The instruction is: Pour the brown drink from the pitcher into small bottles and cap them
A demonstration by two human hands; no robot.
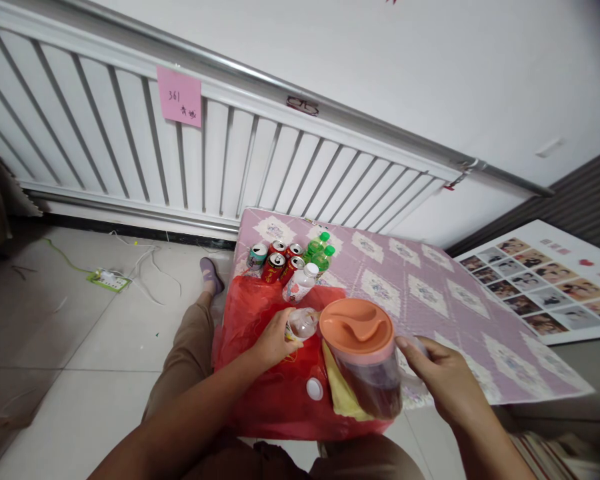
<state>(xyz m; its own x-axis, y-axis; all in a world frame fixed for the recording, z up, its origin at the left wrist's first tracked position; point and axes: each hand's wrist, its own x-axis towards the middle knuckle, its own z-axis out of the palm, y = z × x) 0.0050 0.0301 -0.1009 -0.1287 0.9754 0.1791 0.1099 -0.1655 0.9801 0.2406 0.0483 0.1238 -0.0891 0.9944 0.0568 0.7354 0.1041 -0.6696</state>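
Observation:
My left hand (276, 337) is wrapped round a clear plastic bottle (304, 324) without a cap, its mouth tilted toward the pitcher's spout. My right hand (437, 373) grips the handle of a clear pitcher (375, 383) that has an orange lid (356, 324) and dark liquid inside. At the spout, I cannot tell whether bottle and pitcher touch. A white bottle cap (315, 389) lies on the red plastic sheet (255, 413) below. A yellow cloth (345, 393) shows beside the pitcher.
Behind my left hand stand several drink cans (274, 268), a white-capped bottle (301, 283) and two green-capped bottles (322, 257). A patterned cloth (410, 280) covers the table. Beyond it are a radiator (260, 160) and a photo board (545, 280). A power strip (109, 280) lies on the floor.

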